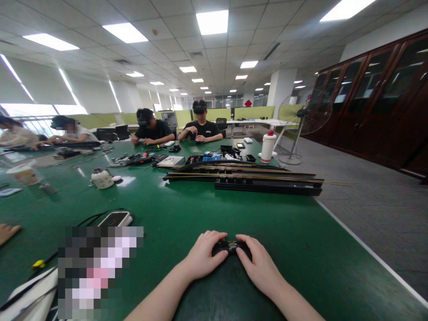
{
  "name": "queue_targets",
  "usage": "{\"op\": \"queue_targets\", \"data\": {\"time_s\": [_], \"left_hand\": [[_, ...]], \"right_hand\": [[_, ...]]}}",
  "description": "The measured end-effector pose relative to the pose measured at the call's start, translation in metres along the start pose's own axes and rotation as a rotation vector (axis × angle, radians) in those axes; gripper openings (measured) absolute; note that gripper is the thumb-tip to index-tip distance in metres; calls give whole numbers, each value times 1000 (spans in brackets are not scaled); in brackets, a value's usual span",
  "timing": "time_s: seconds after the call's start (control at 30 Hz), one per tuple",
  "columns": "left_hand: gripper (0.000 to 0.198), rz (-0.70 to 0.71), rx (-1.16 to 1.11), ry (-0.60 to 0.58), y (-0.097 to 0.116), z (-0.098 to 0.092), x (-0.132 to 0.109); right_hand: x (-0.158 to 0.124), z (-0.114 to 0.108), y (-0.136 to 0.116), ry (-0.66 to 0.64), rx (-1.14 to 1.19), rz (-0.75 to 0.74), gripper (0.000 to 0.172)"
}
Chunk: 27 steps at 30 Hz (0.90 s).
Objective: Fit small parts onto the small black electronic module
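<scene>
Close to me, over the green table, a small black part is held between both hands. My left hand is closed on its left end, thumb in front and fingers behind. On the other end my right hand grips in the same way. A lighter, brownish patch shows in the middle of the black part; its exact kind is too small to make out, and the fingers cover both ends.
Long black rails with thin brass-coloured rods lie ahead. A white bottle stands near the right edge, a small patterned pot further left. Left of my hands are a phone and cables. Another person's hand rests far left; several people sit opposite.
</scene>
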<state>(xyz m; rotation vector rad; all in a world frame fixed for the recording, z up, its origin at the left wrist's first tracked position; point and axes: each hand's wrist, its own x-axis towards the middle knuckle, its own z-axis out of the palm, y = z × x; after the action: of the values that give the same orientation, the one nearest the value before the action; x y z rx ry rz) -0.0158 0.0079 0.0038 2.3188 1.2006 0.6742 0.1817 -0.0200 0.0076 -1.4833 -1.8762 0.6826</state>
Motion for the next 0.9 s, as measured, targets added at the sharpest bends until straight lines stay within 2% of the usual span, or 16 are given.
{"op": "queue_targets", "data": {"time_s": [0.9], "left_hand": [[33, -7, -10, 8, -1, 1, 1]], "right_hand": [[0, -1, -1, -6, -9, -10, 32]]}}
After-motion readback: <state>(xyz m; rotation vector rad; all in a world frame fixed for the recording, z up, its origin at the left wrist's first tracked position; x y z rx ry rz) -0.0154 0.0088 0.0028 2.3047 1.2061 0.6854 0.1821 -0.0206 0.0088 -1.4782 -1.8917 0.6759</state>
